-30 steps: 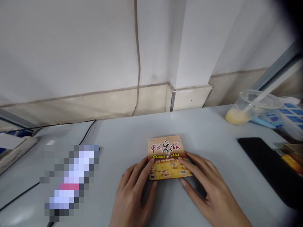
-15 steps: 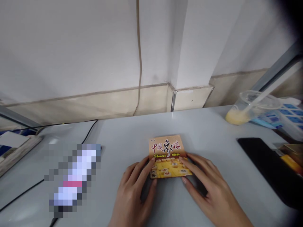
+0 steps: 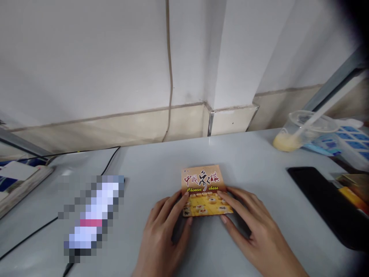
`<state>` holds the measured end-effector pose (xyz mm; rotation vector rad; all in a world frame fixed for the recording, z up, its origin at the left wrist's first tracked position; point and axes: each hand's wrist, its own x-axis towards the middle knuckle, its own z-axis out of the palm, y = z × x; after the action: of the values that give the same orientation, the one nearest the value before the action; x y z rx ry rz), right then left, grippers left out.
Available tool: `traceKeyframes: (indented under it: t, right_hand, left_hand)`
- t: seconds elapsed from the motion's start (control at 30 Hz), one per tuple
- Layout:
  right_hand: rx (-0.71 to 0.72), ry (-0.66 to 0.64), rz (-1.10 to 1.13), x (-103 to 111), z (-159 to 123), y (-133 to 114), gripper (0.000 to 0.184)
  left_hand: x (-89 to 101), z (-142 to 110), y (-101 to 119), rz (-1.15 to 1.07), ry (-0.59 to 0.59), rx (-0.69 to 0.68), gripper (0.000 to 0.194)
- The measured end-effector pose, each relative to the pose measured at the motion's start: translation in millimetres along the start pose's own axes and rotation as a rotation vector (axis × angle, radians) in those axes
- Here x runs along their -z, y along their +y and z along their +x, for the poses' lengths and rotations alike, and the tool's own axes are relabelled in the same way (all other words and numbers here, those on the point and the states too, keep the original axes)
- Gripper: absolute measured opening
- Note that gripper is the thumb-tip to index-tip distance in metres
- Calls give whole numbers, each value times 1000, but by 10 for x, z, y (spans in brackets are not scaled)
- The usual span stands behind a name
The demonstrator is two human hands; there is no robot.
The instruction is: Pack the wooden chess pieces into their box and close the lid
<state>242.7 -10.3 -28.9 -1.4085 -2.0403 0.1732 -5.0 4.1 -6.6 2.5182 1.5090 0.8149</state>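
A small Chinese chess box [image 3: 203, 200] lies on the grey table, its printed face up with red and black characters over a picture of chess pieces. My left hand [image 3: 165, 227] grips its left side, with a fingertip on the top face and the thumb at the near left corner. On the opposite side my right hand [image 3: 253, 223] holds it the same way, index finger over the right part of the face and thumb at the near edge. The other fingers of both hands run along the sides, where the box's edges are partly hidden.
A pixelated phone [image 3: 95, 211] with a cable lies to the left. On the right are a black flat object [image 3: 325, 204], a clear plastic cup [image 3: 291, 134] with yellow drink and a straw, and blue-and-white packets [image 3: 351, 140]. A wall [image 3: 115, 69] rises behind the table [image 3: 144, 169].
Both hands keep their hold on the chess box, which stays in place. The view has shifted very slightly.
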Motion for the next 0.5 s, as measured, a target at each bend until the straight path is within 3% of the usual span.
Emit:
traceKeyframes:
  t: [0.5]
  right_hand:
    - [-16, -11, -21, 18, 6, -23, 52]
  left_hand:
    - [-32, -17, -39, 36, 27, -13, 49]
